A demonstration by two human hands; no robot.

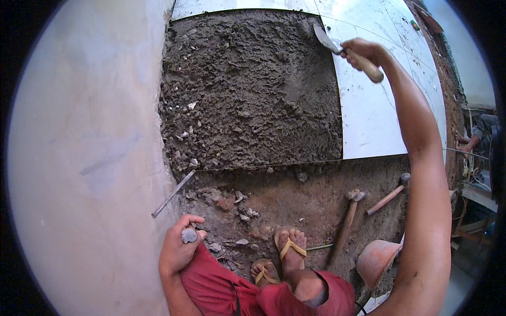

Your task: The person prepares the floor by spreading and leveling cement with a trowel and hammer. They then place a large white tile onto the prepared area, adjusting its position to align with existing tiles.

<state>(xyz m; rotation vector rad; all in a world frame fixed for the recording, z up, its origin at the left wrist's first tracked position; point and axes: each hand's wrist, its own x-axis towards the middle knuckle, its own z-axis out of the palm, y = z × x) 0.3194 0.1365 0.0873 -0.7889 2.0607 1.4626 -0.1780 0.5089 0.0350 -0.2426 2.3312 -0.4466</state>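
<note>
Nearest, the left hand [177, 252] curls round a grey lump [188, 235], while farther off the right hand [366, 51] grips the trowel [368, 67], its long axis slanting away leftward, blade [324, 38] over the far right corner of the mortar [247, 95].

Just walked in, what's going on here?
A person's right hand holds a wooden-handled trowel, its blade at the upper right part of a rough grey-brown mortar bed, beside white tiles. The left hand, low by the wall, holds a grey round-ended object; I can't tell what it is. A string runs along the bed's near edge from a metal rod. A longer hammer and a shorter hammer lie on the dirt.
</note>
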